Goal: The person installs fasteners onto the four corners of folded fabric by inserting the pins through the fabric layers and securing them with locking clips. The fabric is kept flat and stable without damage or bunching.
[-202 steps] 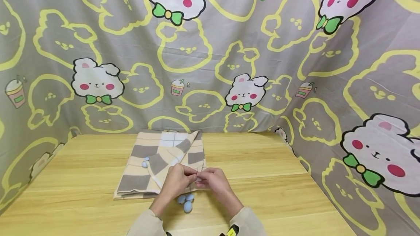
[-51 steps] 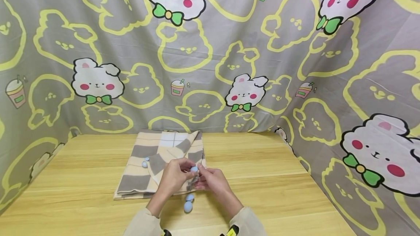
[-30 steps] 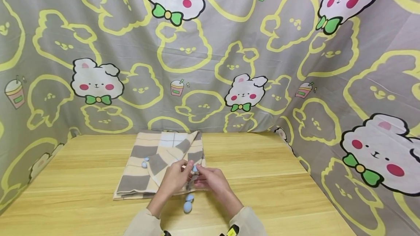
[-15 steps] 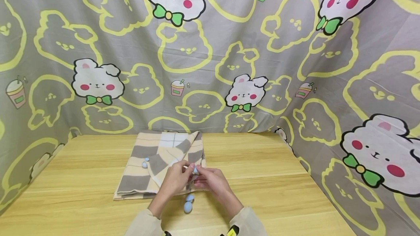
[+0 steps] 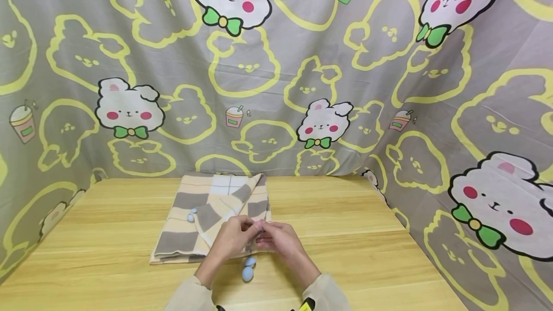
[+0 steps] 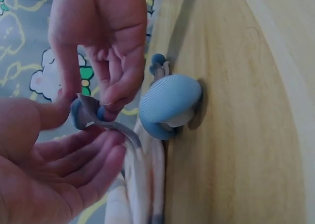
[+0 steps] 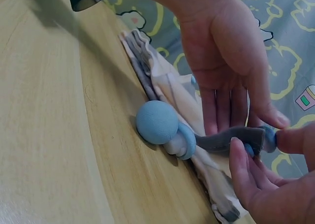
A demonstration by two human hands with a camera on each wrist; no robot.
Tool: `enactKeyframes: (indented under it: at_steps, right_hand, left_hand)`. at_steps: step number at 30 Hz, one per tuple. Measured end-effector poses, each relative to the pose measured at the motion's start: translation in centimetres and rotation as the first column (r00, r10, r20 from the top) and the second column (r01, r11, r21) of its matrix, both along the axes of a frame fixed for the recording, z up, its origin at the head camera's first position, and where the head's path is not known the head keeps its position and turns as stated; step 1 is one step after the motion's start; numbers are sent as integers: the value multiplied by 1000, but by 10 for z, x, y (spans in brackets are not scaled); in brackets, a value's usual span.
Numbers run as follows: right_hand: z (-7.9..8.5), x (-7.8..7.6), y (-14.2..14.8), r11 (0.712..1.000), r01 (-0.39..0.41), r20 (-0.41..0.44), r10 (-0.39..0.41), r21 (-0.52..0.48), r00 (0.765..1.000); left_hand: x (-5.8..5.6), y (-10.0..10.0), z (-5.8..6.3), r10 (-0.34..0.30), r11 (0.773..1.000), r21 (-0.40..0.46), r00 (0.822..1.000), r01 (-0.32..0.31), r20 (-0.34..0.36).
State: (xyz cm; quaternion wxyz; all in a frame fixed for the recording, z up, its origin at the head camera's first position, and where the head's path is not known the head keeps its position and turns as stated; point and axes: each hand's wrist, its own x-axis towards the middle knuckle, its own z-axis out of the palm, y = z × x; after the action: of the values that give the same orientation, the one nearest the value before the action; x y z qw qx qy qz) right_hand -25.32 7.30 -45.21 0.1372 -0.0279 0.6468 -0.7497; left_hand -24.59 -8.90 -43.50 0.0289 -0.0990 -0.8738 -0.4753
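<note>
My left hand (image 5: 233,236) and right hand (image 5: 282,240) meet at the near right part of a folded plaid blanket (image 5: 177,234). In the right wrist view, my right thumb and finger pinch a blue quilt clip (image 7: 268,138), with the blanket's grey corner (image 7: 236,135) between its parts. My left thumb presses at the same cap, and the left fingers lie behind the cloth. The head view hides this clip behind my thumbs. In front of the blanket, a round blue cap (image 5: 247,274) with a pale stem leans against a blue ring-like part (image 5: 250,262).
Two small blue pieces (image 5: 190,217) lie on the blanket's left part. The left wrist view shows another blue piece (image 6: 157,59) at a cloth edge. Around the wooden table (image 5: 345,253) hangs a patterned curtain (image 5: 268,80).
One blue piece has left the group before the blanket since the earliest frame. It was visible at the fingertips; now the thumbs cover it, pressed together slightly lower.
</note>
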Motion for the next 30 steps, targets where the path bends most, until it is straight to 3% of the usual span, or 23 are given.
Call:
enactKeyframes:
  at_steps: [4, 7, 19, 25, 30]
  right_hand:
    - [-1, 0, 0, 999, 9, -17, -8, 31, 1000]
    - [-2, 0, 0, 999, 12, -15, -11, 36, 1000]
    - [-2, -1, 1, 999, 10, -17, -9, 52, 1000]
    - [-1, -2, 1, 998, 11, -4, -11, 66, 1000]
    - [1, -1, 1, 997, 20, -8, -20, 72, 1000]
  left_hand:
    - [3, -3, 1, -93, 995, -28, 995, 94, 28]
    - [4, -3, 1, -104, 993, -46, 995, 104, 5]
    - [3, -2, 0, -31, 995, -102, 995, 22, -91]
    - [1, -9, 5, 30, 998, -50, 999, -32, -41]
    - [-7, -28, 11, 106, 994, 8, 994, -106, -26]
